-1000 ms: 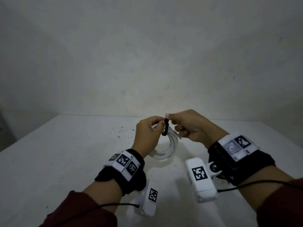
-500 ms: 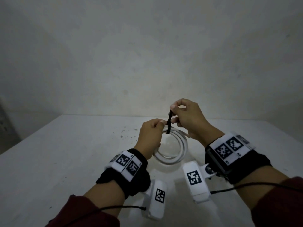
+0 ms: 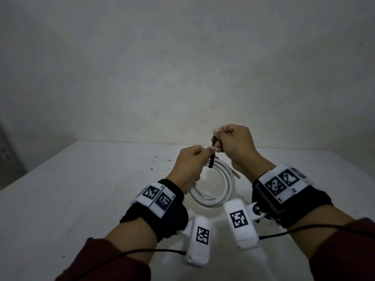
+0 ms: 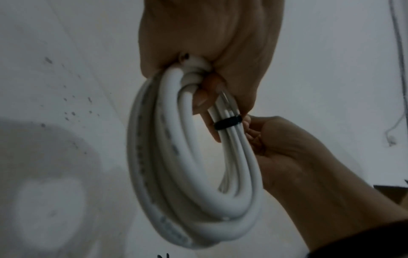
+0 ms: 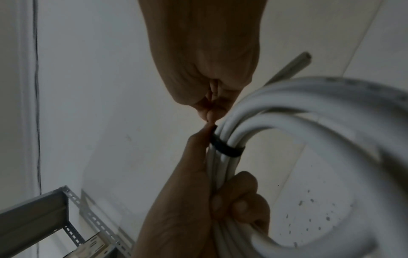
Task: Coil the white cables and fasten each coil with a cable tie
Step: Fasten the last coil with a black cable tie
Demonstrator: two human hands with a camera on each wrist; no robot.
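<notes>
A white cable coil (image 3: 224, 192) hangs above the white table (image 3: 81, 199), gripped near its top by my left hand (image 3: 206, 156). A black cable tie (image 3: 211, 161) wraps the coil's strands just beside my left thumb. Its tail runs up into my right hand (image 3: 216, 138), which pinches it between thumb and forefinger a little higher. The left wrist view shows the cable tie (image 4: 228, 123) snug round several strands of the coil (image 4: 167, 165). In the right wrist view the cable tie (image 5: 227, 148) sits just above my left hand (image 5: 198, 200). A loose cable end (image 5: 291, 68) sticks out behind.
Dark specks (image 3: 152, 165) dot the table left of my hands. A plain wall (image 3: 182, 67) stands behind the table. A grey perforated metal rack (image 5: 44, 209) shows low in the right wrist view.
My right hand has risen, drawing the tie's tail upward, and the loop has closed round the strands. The coil has swung to hang more face-on below my left hand.
</notes>
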